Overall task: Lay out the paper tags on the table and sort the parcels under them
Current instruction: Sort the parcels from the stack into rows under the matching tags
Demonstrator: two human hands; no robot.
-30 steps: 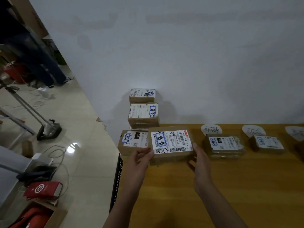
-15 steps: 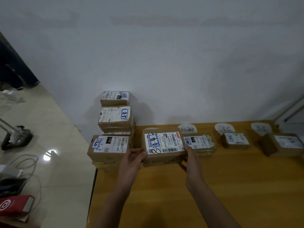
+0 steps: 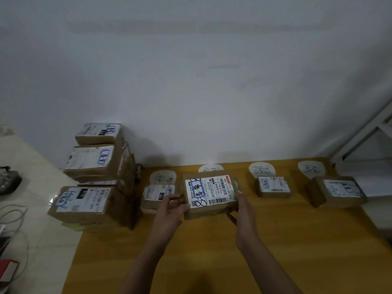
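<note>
With your left hand [image 3: 169, 209] and right hand [image 3: 244, 211] clamped on opposite ends of the labelled parcel [image 3: 210, 194], just in front of the half-hidden paper tag [image 3: 210, 167], set it down short of that tag, or it may cover the writing.

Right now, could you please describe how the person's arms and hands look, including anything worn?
The left arm and right arm are bare as far as the frame shows, with no sleeves in view. The left hand and right hand wear no gloves; no watch, bracelet or ring is visible, though dim light could hide small details.
</note>
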